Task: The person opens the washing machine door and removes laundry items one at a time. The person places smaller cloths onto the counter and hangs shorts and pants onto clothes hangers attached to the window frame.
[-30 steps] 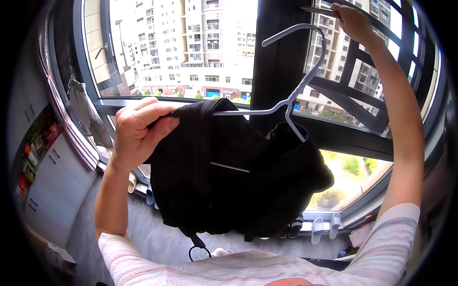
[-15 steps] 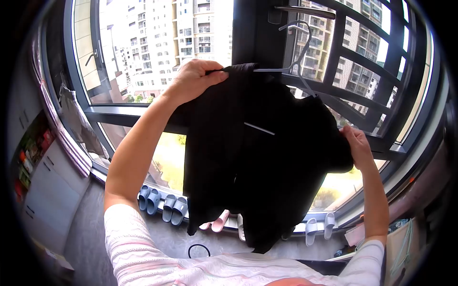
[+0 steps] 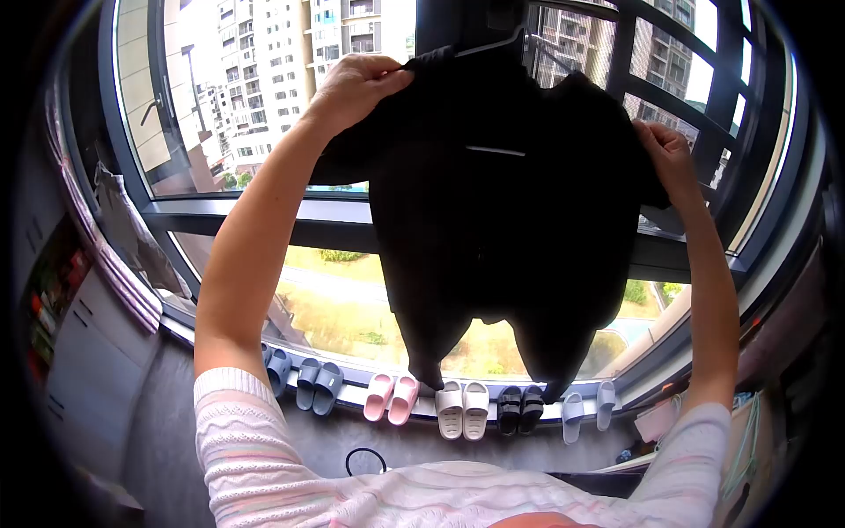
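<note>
A black garment (image 3: 510,229) hangs spread out in front of me, its two lower ends dangling above the floor. Inside it is a thin light-coloured hanger (image 3: 493,44); a piece of its bar also shows as a pale strip in the garment's middle. My left hand (image 3: 356,86) is closed on the garment's upper left shoulder, probably with the hanger's end beneath the cloth, which I cannot see. My right hand (image 3: 667,157) pinches the cloth at the upper right edge. The hanger's hook is partly lost against the dark window frame.
Large windows (image 3: 330,211) with dark frames stand behind the garment. Along the sill below are blue slippers (image 3: 319,387), pink slippers (image 3: 391,399), white slippers (image 3: 462,409), black sandals (image 3: 520,410) and pale slippers (image 3: 588,414). A curtain (image 3: 106,229) and a cabinet (image 3: 101,361) are at left.
Both hands have risen, lifting the garment with its hanger. The cloth is now spread flatter and more level, and more slippers show beneath it.
</note>
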`<act>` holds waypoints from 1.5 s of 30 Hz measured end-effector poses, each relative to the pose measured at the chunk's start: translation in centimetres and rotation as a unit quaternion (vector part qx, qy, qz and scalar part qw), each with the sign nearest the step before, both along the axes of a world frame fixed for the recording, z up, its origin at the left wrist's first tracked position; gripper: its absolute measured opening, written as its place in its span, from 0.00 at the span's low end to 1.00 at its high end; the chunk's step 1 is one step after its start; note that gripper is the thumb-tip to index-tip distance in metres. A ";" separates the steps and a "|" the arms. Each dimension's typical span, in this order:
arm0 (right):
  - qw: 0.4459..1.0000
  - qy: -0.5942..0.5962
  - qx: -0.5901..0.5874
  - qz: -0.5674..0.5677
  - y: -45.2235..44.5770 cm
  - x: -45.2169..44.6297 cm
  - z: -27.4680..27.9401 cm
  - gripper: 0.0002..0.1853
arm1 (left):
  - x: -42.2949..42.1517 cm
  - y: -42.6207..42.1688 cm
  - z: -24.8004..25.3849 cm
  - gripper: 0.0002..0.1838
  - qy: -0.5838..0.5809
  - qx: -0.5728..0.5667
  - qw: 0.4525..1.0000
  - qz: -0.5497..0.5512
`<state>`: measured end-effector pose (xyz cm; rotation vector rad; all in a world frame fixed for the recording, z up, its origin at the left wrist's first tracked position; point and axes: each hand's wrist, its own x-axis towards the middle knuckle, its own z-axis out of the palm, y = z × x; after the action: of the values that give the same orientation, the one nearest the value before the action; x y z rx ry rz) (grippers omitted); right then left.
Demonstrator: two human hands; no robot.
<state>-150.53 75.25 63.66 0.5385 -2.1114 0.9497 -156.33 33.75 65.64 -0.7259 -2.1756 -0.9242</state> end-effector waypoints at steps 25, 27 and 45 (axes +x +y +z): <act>0.980 -0.099 -0.150 0.086 5.5 -1.4 -8.4 0.12 | -2.5 -6.5 -8.8 0.11 -0.203 0.294 0.913 -0.197; 0.995 0.031 -0.090 -0.016 3.9 0.5 -8.7 0.10 | -1.2 -6.0 -8.6 0.10 0.075 0.065 0.991 0.094; 0.779 -0.096 0.587 -0.198 -14.1 1.5 -7.1 0.18 | 5.4 -1.8 -7.2 0.14 0.018 -0.354 0.935 -0.002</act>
<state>-149.03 61.19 56.59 0.5264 -2.6742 -0.7103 -150.91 31.97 58.46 -1.0586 -2.4733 -0.0859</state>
